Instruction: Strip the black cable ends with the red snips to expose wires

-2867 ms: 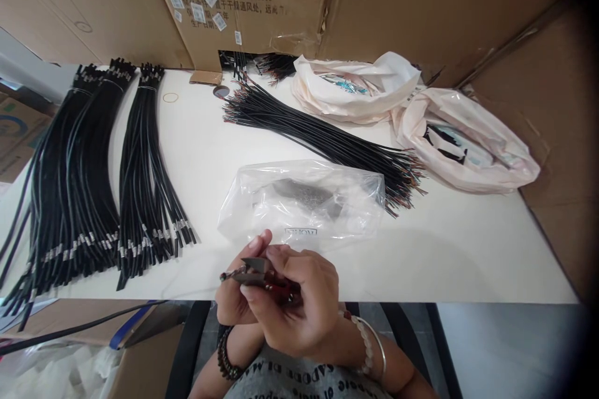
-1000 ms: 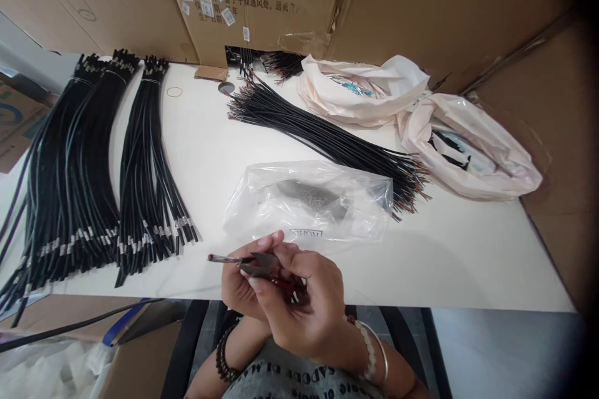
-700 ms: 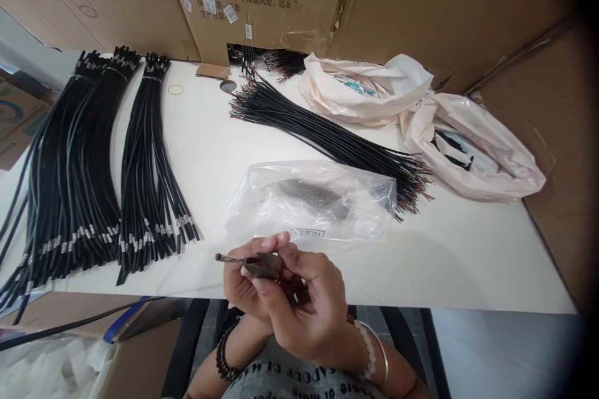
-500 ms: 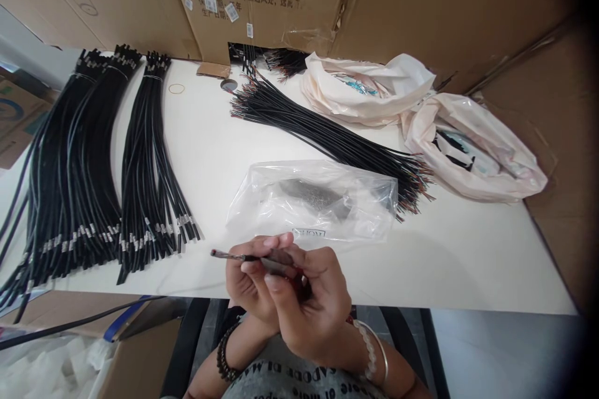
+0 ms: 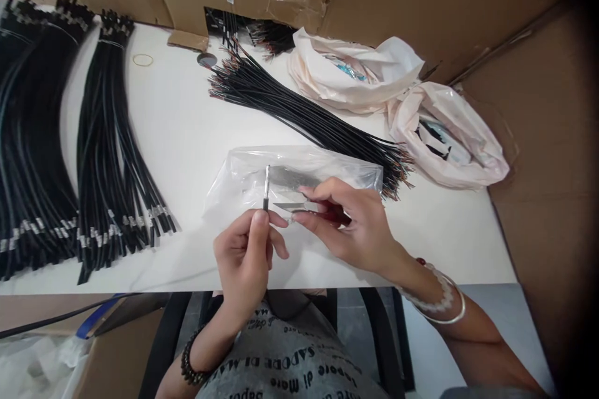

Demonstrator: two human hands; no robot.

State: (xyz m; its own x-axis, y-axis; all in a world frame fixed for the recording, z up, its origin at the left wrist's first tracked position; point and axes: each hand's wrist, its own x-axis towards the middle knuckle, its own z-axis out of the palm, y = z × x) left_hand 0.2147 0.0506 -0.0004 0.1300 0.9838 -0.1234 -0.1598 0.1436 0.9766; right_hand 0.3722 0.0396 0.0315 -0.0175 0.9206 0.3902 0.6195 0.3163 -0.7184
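My left hand (image 5: 246,252) pinches a black cable (image 5: 266,203) between thumb and forefinger. Its silvery, stripped end points up, away from me. In my right hand (image 5: 355,218), thumb and fingers are closed on a small tool with a pointed metal blade (image 5: 292,206) and dark red handle parts. The blade tip points left, just beside the cable; I cannot tell whether they touch. Most of the tool's handle is hidden by the fingers. A clear plastic bag (image 5: 219,181) with grey contents lies on the table behind both hands.
Bundles of black cables with silvery bands (image 5: 105,118) lie at the left. A loose bundle of thin black cables (image 5: 304,112) stretches diagonally behind the bag. Two whitish bags (image 5: 322,84) stand at the back right, before cardboard walls (image 5: 397,0). A rubber band (image 5: 143,60) lies near the back.
My hands were together over the cable and tool; now they are apart. The cable end has swung from pointing left to upright. The view has shifted right.
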